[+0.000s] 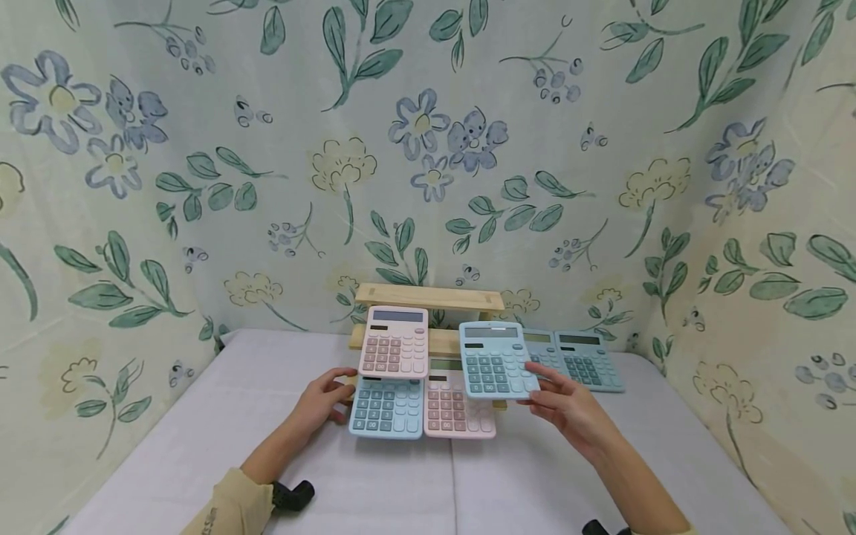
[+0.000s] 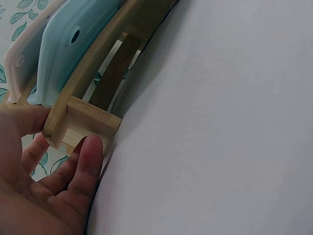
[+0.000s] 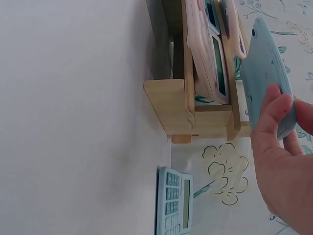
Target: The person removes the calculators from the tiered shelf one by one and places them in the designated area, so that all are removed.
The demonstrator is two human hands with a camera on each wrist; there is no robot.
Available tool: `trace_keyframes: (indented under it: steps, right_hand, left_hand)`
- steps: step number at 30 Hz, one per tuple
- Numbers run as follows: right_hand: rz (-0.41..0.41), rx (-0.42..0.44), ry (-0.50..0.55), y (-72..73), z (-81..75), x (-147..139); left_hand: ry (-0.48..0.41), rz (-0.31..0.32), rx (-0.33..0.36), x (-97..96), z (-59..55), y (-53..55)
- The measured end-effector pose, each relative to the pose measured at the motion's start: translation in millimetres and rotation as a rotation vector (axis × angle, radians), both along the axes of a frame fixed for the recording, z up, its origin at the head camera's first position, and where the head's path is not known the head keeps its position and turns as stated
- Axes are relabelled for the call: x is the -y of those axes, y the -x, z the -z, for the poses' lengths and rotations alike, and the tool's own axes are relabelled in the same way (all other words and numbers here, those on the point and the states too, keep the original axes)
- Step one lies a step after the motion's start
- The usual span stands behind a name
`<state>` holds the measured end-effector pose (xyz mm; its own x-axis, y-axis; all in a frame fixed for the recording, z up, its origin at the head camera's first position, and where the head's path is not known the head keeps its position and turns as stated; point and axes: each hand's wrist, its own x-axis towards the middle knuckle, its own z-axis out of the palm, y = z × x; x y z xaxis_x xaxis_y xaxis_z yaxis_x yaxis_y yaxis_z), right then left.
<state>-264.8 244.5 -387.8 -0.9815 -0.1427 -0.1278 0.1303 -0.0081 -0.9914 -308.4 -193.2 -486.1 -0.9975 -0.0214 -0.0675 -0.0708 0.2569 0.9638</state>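
Observation:
My right hand (image 1: 568, 409) pinches a blue calculator (image 1: 491, 360) by its right edge, raised before the right side of a wooden rack (image 1: 431, 297). In the right wrist view, the held calculator (image 3: 266, 63) is seen from its back, beyond the rack's end. My left hand (image 1: 324, 405) grips the left end of the rack; in the left wrist view its fingers bend around the end of the wooden rail (image 2: 93, 115). On the rack's lower tier lean a blue calculator (image 1: 386, 416) and a pink calculator (image 1: 444, 416). Another pink calculator (image 1: 393, 316) stands on the upper tier at left.
Two more blue calculators lie to the right of the rack, one light blue calculator (image 1: 588, 357) and another blue calculator (image 1: 540, 349) partly behind the held one. A white cloth (image 1: 374, 490) covers the table. Floral curtain (image 1: 428, 74) hangs close behind the rack and along both sides.

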Motion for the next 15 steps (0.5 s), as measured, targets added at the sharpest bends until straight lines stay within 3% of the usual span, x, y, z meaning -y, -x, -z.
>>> trace_keyframes:
  steps: [15]
  right_hand:
    - [-0.009, -0.020, -0.001, -8.3, -0.7, -33]
  left_hand:
    - [0.000, 0.000, 0.006, 0.0, -0.5, -0.1]
